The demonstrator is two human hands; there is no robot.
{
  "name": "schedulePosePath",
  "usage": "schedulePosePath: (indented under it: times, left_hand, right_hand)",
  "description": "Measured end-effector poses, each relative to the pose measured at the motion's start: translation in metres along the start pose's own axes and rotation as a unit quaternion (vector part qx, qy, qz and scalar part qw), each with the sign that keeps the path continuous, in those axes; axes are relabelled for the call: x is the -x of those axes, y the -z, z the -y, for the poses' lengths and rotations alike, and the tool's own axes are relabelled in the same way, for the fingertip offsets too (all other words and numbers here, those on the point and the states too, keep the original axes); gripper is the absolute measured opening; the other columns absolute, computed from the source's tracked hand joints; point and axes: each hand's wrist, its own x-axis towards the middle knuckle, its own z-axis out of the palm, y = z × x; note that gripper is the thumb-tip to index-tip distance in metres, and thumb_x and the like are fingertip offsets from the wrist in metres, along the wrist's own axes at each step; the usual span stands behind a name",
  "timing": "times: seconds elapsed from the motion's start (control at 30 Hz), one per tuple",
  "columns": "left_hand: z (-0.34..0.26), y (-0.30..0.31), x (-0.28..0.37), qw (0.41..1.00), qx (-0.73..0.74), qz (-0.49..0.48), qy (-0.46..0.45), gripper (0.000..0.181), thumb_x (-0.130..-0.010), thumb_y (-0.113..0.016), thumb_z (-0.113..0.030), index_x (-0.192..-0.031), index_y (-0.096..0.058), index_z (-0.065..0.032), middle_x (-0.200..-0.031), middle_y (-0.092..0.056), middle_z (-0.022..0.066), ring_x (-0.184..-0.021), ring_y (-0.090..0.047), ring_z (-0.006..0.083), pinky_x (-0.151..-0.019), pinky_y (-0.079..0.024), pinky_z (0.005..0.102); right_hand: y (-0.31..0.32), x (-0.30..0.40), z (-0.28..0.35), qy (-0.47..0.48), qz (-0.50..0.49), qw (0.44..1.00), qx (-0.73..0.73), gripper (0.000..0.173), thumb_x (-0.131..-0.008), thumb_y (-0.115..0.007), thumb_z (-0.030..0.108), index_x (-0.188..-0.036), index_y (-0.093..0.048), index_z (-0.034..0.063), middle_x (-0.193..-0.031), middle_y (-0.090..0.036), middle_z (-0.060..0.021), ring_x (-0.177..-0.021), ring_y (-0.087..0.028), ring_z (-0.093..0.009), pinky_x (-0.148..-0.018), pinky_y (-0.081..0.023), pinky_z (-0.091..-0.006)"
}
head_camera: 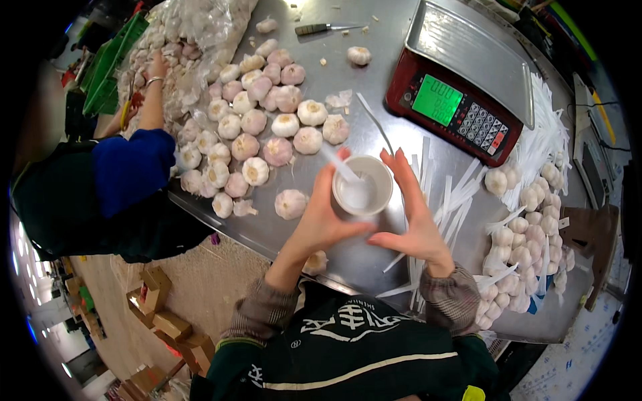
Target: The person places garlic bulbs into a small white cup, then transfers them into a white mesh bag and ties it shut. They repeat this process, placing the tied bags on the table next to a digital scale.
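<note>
A white cup [382, 200] with a round rim is held over the steel table [346, 285]. My left hand [321, 215] is wrapped along its left side, the thumb reaching toward the front. On the other side, my right hand [414, 213] curves around the cup with fingers and thumb apart; whether it touches the wall I cannot tell. A blurred white strip [343, 168] runs over the rim into the cup. Left of my hands lies a single garlic bulb [291, 204], and another bulb [315, 263] lies near the table's front edge, partly behind my left wrist.
Loose garlic bulbs [253, 123] spread at left beside a clear plastic sack [225, 30]. A person's hand [156, 65] reaches into garlic there. A knife [313, 29] lies at the back. Right are a digital scale [401, 85], white strips [459, 195] and netted garlic [521, 255].
</note>
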Motion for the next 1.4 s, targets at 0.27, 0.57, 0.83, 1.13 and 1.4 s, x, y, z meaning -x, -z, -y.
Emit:
schedulePosePath:
  times: [0.27, 0.57, 0.83, 1.13, 1.4]
  left_hand:
    - [0.096, -0.026, -0.004, 0.982, -0.187, -0.008, -0.018, 0.086, -0.06, -0.083, -0.03, -0.132, -0.042, -0.0051, -0.124, -0.054, 0.0148, -0.119, -0.048, 0.0345, -0.1, -0.032, 0.0447]
    - [0.006, 0.083, 0.029, 0.869, -0.489, 0.08, 0.025, 0.069, -0.058, -0.081, -0.013, -0.123, -0.059, -0.0125, -0.12, -0.056, 0.0126, -0.108, -0.053, 0.0334, -0.094, -0.044, 0.04]
    - [0.03, 0.092, 0.039, 0.915, -0.394, 0.05, 0.073, 0.055, -0.065, -0.076, -0.01, -0.118, -0.062, -0.0142, -0.114, -0.055, 0.0104, -0.101, -0.054, 0.0298, -0.086, -0.047, 0.0387]
    - [-0.066, 0.021, -0.041, 0.935, -0.301, 0.011, -0.188, 0.062, -0.062, -0.081, -0.015, -0.12, -0.06, -0.008, -0.114, -0.06, 0.0088, -0.107, -0.054, 0.0282, -0.092, -0.042, 0.0375]
    - [-0.028, 0.058, -0.05, 0.955, -0.266, -0.045, -0.121, 0.042, -0.078, -0.07, -0.012, -0.118, -0.062, -0.0076, -0.118, -0.057, 0.0107, -0.112, -0.052, 0.0309, -0.096, -0.041, 0.0389]
  right_hand:
    - [-0.038, -0.007, -0.081, 0.013, -0.135, 0.981, 0.139, 0.094, -0.062, -0.088, 0.028, -0.137, -0.038, 0.0003, -0.12, -0.055, -0.0162, -0.111, -0.052, -0.034, -0.096, -0.04, -0.0433]
    - [-0.069, 0.06, -0.02, 0.024, 0.069, 0.972, 0.225, 0.04, -0.071, -0.067, 0.006, -0.11, -0.061, 0.0064, -0.11, -0.059, -0.0112, -0.104, -0.053, -0.032, -0.087, -0.043, -0.0428]
    - [-0.112, 0.043, -0.014, 0.118, 0.363, 0.864, 0.329, 0.061, -0.06, -0.072, 0.008, -0.119, -0.059, 0.0155, -0.123, -0.05, -0.0072, -0.11, -0.05, -0.026, -0.088, -0.043, -0.0376]
    - [-0.029, 0.024, 0.045, -0.034, 0.283, 0.957, -0.058, 0.056, -0.069, -0.07, 0.009, -0.123, -0.056, 0.0063, -0.112, -0.049, -0.0121, -0.102, -0.054, -0.025, -0.09, -0.044, -0.0336]
    - [-0.007, -0.035, 0.029, 0.127, -0.163, 0.977, 0.06, 0.037, -0.074, -0.068, -0.001, -0.11, -0.062, 0.0032, -0.112, -0.058, -0.0119, -0.11, -0.054, -0.024, -0.09, -0.045, -0.034]
